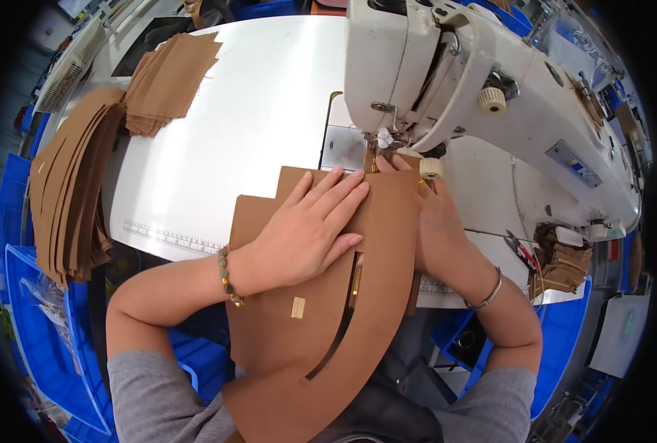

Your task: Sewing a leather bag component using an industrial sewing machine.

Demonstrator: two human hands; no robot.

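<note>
Two hands (pixel 306 229) (pixel 439 214) on brn fabric (pixel 387 295) w/ sm. tan label (pixel 297 308)

Count one sewing machine (pixel 391 63). Left of the machine: two stacks of brown fabric (pixel 170 85) (pixel 74 184). In front of the machine: one slotted panel (pixel 384 288), two hands (pixel 310 229) (pixel 441 218), two bracelets (pixel 226 280) (pixel 497 289), one pair of snips (pixel 525 254).

The left hand (pixel 306 229) lies on brown fabric (pixel 320 303) before a white sewing machine (pixel 531 111).
</note>
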